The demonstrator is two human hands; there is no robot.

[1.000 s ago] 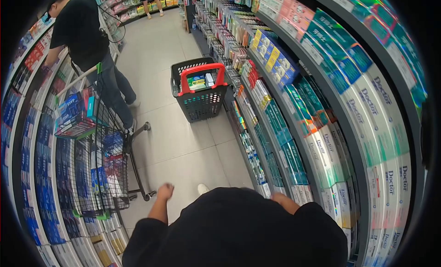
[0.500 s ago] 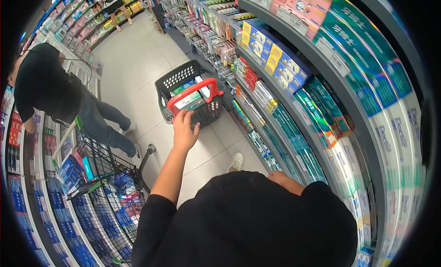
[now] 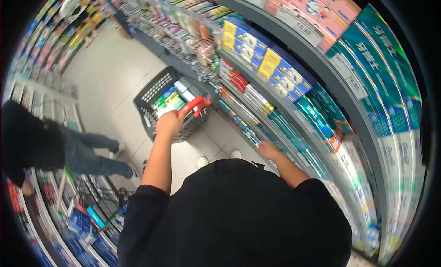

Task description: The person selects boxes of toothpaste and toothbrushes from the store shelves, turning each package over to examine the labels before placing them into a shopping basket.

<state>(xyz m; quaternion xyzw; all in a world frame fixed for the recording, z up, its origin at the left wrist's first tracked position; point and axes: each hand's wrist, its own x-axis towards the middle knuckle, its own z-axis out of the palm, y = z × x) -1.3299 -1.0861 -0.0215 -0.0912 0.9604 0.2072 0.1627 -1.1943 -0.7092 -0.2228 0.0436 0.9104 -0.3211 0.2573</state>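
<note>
Gripped in my left hand [image 3: 170, 123] is the red handle [image 3: 197, 105] of a dark grey shopping basket [image 3: 154, 90]. Its fingers are closed round the handle's left part. Inside the basket lie a green-and-white package [image 3: 169, 101] and a white box [image 3: 185, 91]; their labels are too blurred to read. On the other side, my right hand [image 3: 270, 151] hangs beside the lower shelves of toothpaste boxes [image 3: 301, 145], apart from the basket. Motion blur hides how its fingers are set, and no object shows in it.
Tall shelving [image 3: 294, 26] with boxed goods runs close along my right. At left stands a person in dark clothes [image 3: 34, 140], near a wire cart [image 3: 108, 207] holding packages. Another person [image 3: 73, 10] is farther up the tiled aisle [image 3: 103, 74].
My left hand has closed round the basket handle, and the basket appears turned and nearer. My right hand has come forward from beside my body. The view has shifted, with the other person farther left.
</note>
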